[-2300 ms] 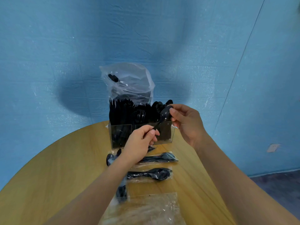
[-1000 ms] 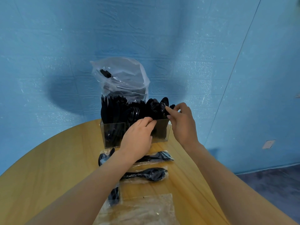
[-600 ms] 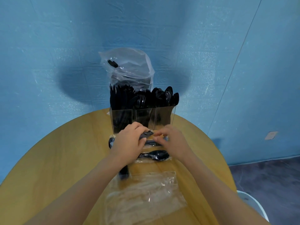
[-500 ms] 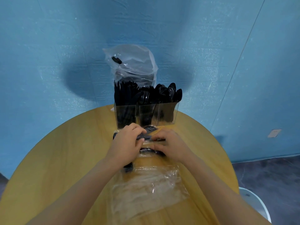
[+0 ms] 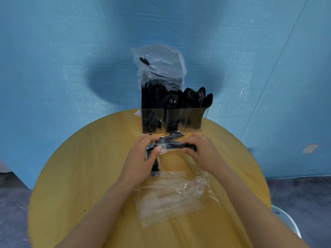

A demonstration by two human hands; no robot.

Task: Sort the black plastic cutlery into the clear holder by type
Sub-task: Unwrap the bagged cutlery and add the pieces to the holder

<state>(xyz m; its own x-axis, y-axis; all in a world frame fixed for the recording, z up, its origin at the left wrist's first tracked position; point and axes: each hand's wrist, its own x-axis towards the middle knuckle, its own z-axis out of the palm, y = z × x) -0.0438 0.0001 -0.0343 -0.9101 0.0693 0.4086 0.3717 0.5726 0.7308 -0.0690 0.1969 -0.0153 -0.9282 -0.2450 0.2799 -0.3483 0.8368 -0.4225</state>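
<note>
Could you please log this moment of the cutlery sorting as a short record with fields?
surface: round wooden table
holder: clear holder at the table's far edge, three compartments, all holding upright black cutlery
behind holder: clear plastic bag
in hand: wrapped cutlery piece, held between both hands in front of the holder
left hand: pinches the wrapper's left end
right hand: grips the piece's right end
near side: pile of empty clear wrappers

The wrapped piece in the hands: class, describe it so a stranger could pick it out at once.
Start at the round wooden table and find the clear holder at its far edge. Just before it, the left hand and right hand grip a wrapped black piece. Unlike the empty wrappers nearer, it is lifted and still wrapped.
</note>
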